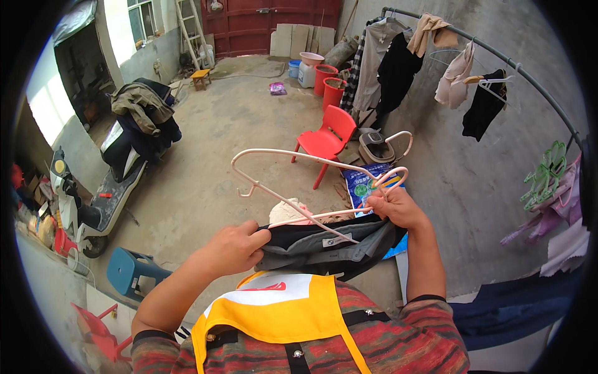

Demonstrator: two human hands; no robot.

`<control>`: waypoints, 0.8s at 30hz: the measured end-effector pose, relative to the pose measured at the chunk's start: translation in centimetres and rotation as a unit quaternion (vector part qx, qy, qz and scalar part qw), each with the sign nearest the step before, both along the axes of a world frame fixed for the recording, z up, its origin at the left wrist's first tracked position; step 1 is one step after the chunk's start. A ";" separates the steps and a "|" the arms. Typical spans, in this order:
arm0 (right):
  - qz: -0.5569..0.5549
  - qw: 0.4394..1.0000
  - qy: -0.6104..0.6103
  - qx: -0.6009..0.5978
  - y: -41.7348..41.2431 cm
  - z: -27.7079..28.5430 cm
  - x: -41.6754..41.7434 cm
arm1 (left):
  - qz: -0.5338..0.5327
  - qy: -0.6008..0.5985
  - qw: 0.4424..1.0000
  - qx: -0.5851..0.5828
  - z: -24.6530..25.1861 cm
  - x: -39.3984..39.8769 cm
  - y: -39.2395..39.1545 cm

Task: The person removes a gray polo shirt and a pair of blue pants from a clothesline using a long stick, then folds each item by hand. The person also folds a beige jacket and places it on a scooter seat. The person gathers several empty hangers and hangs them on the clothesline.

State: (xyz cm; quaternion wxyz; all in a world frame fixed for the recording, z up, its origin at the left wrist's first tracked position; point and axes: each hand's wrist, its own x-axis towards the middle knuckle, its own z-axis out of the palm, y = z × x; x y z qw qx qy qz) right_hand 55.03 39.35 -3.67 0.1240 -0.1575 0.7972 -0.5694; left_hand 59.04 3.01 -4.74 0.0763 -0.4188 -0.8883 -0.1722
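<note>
A black garment with a grey inner waistband [322, 248], probably trousers, is stretched between my hands in front of my chest. My left hand [236, 248] pinches one end of the waistband. At the other end, my right hand [397, 208] grips the pale pink clothes hanger [299, 153] near its hook, next to the garment's edge. One bar of the hanger slants down into the waistband opening, and another runs along its far edge. Whether there is one hanger or two overlapping cannot be told. A small label is sewn inside the waistband. The garment's lower part is hidden by my apron [271, 322].
A red plastic chair [327, 133] stands ahead, with a blue printed bag [362, 180] near it. Clothes hang from a metal rail [495, 49] at the right. At left are a scooter [114, 196] draped with clothes and a blue stool [135, 271]. Dark blue fabric [514, 308] lies lower right.
</note>
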 end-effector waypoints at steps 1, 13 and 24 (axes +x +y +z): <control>-0.007 1.000 -0.003 -0.017 0.2 -0.3 -0.1 | -0.001 -0.004 1.000 0.012 0.3 0.1 0.0; -0.059 0.994 0.055 -0.072 1.9 -0.5 0.0 | 0.033 -0.104 0.989 0.102 2.4 2.1 0.9; -0.086 0.991 0.057 -0.090 3.1 -1.7 0.9 | 0.041 -0.135 0.984 0.107 3.0 2.8 2.0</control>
